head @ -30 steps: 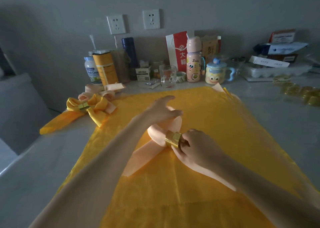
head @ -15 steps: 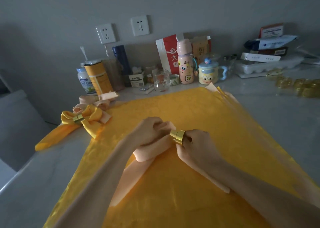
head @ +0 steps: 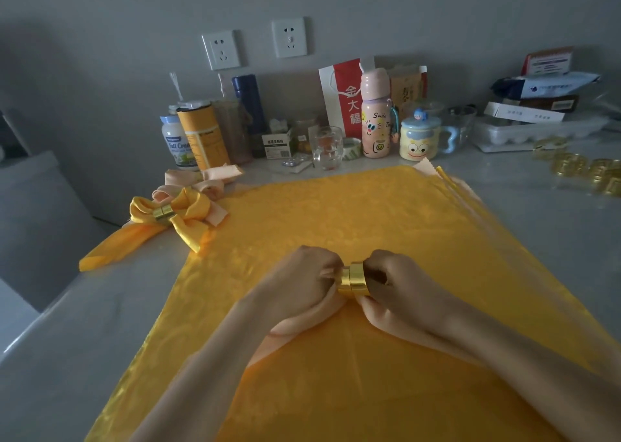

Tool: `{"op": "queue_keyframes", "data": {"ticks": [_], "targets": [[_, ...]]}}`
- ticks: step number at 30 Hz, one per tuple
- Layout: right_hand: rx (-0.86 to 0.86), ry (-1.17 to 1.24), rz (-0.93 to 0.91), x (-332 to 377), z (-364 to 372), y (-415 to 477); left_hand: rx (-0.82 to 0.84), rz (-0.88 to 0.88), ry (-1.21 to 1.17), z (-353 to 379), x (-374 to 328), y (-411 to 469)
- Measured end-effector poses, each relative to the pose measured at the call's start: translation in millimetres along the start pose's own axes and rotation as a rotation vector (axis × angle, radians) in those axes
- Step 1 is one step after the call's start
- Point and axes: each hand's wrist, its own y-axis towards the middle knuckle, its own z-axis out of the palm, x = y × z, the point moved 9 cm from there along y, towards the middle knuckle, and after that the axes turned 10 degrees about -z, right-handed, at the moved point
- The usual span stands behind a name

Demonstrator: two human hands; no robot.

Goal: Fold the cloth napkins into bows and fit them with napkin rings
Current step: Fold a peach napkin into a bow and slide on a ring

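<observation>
Grips with the left hand (head: 302, 280) the bunched middle of a peach napkin (head: 299, 325), fingers curled round the fabric just left of a gold napkin ring (head: 354, 279). Pinches that ring with the right hand (head: 400, 283), thumb and fingers curled round its right side. Brings both hands close together, nearly meeting across the ring. Shows peach fabric entering the ring from the left, one tail trailing toward the near edge beneath the left wrist, another running out under the right forearm. Cannot tell how far the fabric passes through the ring, hidden as it is by the right hand.

Sets all this at the middle of a wide yellow cloth (head: 336, 213) spread over the pale tabletop (head: 100, 307).

Finds at the cloth's far left corner a finished yellow bow (head: 191, 211), cinched at its centre by its own gold ring (head: 163, 212), one long tail lying out toward the tabletop's left edge. Finds just behind it, touching, a peach bow (head: 201, 181). Finds far to the right, well apart from the hands, a cluster of loose gold rings (head: 588, 169).

Lines the wall with an orange canister (head: 201, 135), a dark blue flask (head: 248, 102), a clear glass (head: 327, 147), a red-and-white bag (head: 342, 95), a pink bottle (head: 374, 119), a lidded mug with a cartoon face (head: 418, 139) and a clear egg tray (head: 537, 132).
</observation>
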Motion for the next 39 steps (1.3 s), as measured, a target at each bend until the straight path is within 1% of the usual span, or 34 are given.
{"op": "queue_keyframes", "data": {"ticks": [2,4,6,7,8,9,10,13,16,18,21,24,28,30,31,32,35,36,39], "targets": [[0.003,-0.036,0.010,2,1,1,0.016,-0.046,-0.043,-2,6,-1],[-0.034,-0.095,0.006,6,-1,1,0.057,-0.116,-0.237,-6,11,-4],[-0.052,-0.184,-0.065,15,0,3,0.169,-0.159,-0.431,-3,7,-10],[-0.063,-0.224,-0.103,20,-1,3,0.223,-0.143,-0.446,1,2,-13],[-0.086,-0.223,-0.100,20,-3,3,0.252,-0.107,-0.397,5,-5,-15],[-0.103,-0.170,-0.053,16,-5,2,0.245,-0.075,-0.334,7,-10,-15],[-0.110,-0.087,0.000,11,-5,0,0.205,-0.061,-0.295,7,-12,-15],[-0.110,0.088,0.094,5,-1,-5,0.080,-0.058,-0.333,3,-9,-11],[-0.073,0.231,0.152,-1,2,-4,0.065,-0.051,-0.301,1,-4,-11],[-0.059,0.263,0.179,-8,-9,-2,0.025,-0.067,-0.260,-7,4,-11],[-0.107,0.339,0.214,-18,-29,-3,-0.064,-0.082,-0.141,-20,13,-11],[-0.108,0.360,0.240,-19,-30,-5,-0.141,-0.021,-0.080,-25,6,-11],[-0.049,0.414,0.317,-19,-18,-4,-0.292,0.067,0.096,-24,-8,-13],[-0.099,0.417,0.330,-19,-22,-4,-0.358,0.132,0.085,-28,-16,-18],[-0.139,0.430,0.339,-21,-25,-5,-0.364,0.127,0.041,-32,-16,-19],[-0.169,0.453,0.349,-23,-27,-7,-0.339,0.080,-0.027,-35,-12,-18],[-0.252,0.553,0.376,-28,-35,-11,-0.169,-0.193,-0.260,-36,19,-14],[-0.274,0.583,0.377,-29,-37,-11,-0.138,-0.263,-0.313,-37,29,-14],[-0.332,0.685,0.388,-32,-41,-12,-0.087,-0.373,-0.438,-33,48,-11]]}}
